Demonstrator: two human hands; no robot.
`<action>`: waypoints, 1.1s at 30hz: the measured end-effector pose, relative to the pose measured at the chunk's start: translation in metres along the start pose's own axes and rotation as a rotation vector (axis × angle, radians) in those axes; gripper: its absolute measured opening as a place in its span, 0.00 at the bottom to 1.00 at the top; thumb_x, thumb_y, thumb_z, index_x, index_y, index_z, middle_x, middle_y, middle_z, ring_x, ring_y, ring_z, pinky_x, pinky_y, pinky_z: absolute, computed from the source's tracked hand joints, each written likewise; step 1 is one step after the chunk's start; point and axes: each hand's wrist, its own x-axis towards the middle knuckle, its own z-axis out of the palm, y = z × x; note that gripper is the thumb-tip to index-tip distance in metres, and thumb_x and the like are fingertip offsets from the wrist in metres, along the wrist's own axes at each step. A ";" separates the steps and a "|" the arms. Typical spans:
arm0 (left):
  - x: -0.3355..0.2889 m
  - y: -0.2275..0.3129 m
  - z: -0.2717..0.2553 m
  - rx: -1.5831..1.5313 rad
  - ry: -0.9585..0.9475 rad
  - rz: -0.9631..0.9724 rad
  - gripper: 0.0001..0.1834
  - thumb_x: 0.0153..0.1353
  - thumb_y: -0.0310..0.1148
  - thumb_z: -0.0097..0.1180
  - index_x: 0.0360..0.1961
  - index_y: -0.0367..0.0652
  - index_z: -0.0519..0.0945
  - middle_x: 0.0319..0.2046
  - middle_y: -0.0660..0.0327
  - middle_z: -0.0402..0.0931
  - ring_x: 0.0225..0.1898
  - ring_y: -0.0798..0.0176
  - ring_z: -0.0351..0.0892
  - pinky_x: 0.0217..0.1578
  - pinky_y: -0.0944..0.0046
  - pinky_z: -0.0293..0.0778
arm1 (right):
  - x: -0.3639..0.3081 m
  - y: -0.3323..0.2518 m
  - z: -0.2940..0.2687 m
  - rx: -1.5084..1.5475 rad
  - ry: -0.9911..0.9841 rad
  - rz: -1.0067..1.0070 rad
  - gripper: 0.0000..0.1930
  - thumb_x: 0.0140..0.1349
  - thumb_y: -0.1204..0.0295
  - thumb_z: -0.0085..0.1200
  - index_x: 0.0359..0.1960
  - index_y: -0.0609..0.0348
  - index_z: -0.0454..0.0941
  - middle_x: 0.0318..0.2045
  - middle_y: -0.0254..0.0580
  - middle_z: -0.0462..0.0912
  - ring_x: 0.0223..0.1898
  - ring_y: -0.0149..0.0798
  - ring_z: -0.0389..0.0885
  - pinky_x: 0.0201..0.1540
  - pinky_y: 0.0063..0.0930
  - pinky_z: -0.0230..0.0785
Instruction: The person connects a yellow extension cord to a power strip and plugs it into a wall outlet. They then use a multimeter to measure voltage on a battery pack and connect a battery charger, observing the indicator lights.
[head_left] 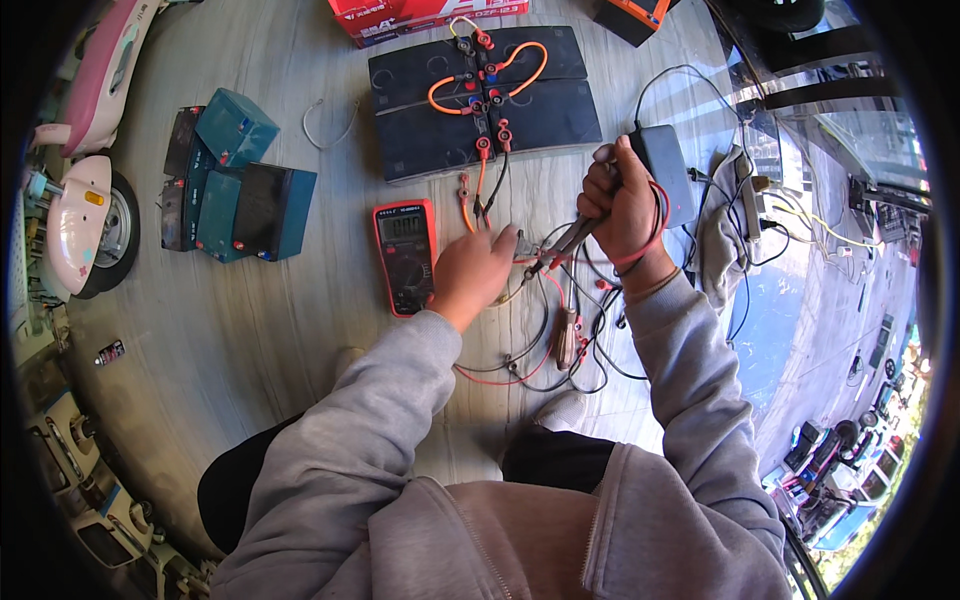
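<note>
My right hand (622,205) grips the handles of a pair of pliers (570,238), whose jaws point left toward my left hand (472,272). My left hand pinches a wire end by the plier jaws, just right of a red multimeter (404,254) lying flat on the floor. A red wire loops around my right wrist. Below both hands lies a tangle of red and black wires (560,340). Beyond the hands sits a block of black batteries (540,115) linked by orange cables.
A teal battery stack (235,190) stands at the left. A black charger box (665,170) and a grey cloth (722,225) lie at the right. A pink-and-white scooter (85,210) is at the far left. A red box (400,15) is at the top.
</note>
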 end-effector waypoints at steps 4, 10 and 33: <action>-0.008 0.028 0.004 -0.628 -0.250 0.352 0.20 0.70 0.46 0.46 0.36 0.37 0.76 0.26 0.62 0.76 0.28 0.70 0.75 0.30 0.67 0.70 | -0.016 0.007 0.012 -0.094 -0.182 -0.206 0.16 0.71 0.57 0.45 0.33 0.57 0.70 0.18 0.24 0.55 0.18 0.22 0.51 0.21 0.19 0.47; -0.010 0.035 -0.007 -0.829 -0.611 0.200 0.12 0.67 0.38 0.53 0.43 0.41 0.75 0.25 0.70 0.70 0.21 0.77 0.64 0.21 0.73 0.61 | -0.028 -0.005 0.009 -0.810 -0.354 0.026 0.22 0.70 0.56 0.43 0.33 0.63 0.80 0.30 0.36 0.81 0.31 0.28 0.75 0.38 0.25 0.67; -0.003 -0.056 0.030 -0.228 -0.825 -0.143 0.42 0.60 0.54 0.57 0.66 0.38 0.60 0.55 0.45 0.72 0.31 0.64 0.78 0.27 0.65 0.76 | 0.068 0.023 0.018 -1.081 -0.338 -0.585 0.10 0.70 0.65 0.49 0.39 0.60 0.71 0.33 0.40 0.75 0.34 0.34 0.76 0.38 0.28 0.69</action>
